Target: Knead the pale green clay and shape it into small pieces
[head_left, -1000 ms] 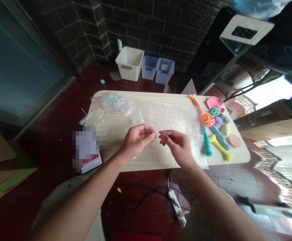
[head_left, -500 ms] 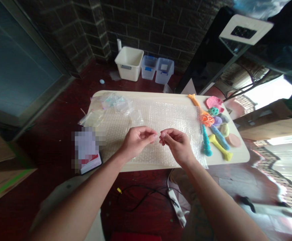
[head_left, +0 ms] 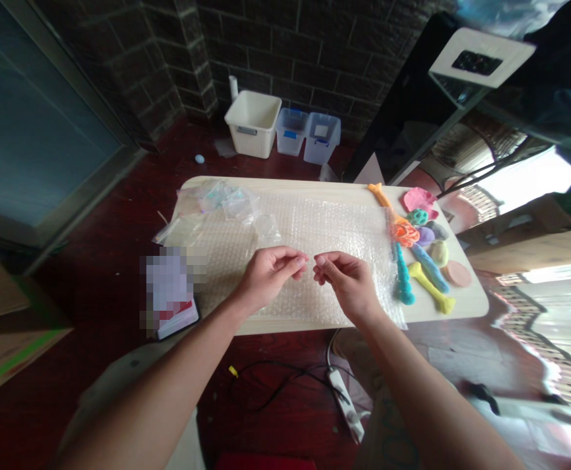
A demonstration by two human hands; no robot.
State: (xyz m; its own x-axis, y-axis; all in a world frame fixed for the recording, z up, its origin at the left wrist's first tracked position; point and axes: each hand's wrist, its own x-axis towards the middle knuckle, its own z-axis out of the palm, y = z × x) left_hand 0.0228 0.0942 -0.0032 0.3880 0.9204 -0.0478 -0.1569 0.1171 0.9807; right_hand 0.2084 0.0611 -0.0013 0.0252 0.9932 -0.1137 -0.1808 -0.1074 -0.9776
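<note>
In the head view, the left hand (head_left: 266, 271) and the right hand (head_left: 351, 281) face each other over the bubble wrap (head_left: 315, 228), close but apart. Each has its thumb and forefinger drawn together at the tips, the other fingers curled in behind. That is a grip suited to something small or thin; whether either pinch has anything in it cannot be told, since the tips are blurred against the pale wrap and may hide a tiny bit of something. Facing the tips inward probably keeps both pinches easy to watch.

The wrap lies flat across much of the table (head_left: 479, 303), running beneath the hands, perhaps as a soft layer over the hard top. Clear bags (head_left: 239, 205) lie loosely over its far left part, beyond the left hand. At the right end, soft-looking coloured pieces lie close together, probably kept there to leave working room in the middle: an orange piece (head_left: 376, 190), a pink piece (head_left: 417, 199), a teal rod (head_left: 404, 281), a blue rod (head_left: 430, 267) and a yellow rod (head_left: 430, 290), with a tan disc (head_left: 458, 274) nearer the table's end.

Beyond the table, a white tub (head_left: 253, 134) and two clear bins, one (head_left: 291, 137) beside the other (head_left: 321, 147), stand on the floor by the wall, seemingly out of the way.
</note>
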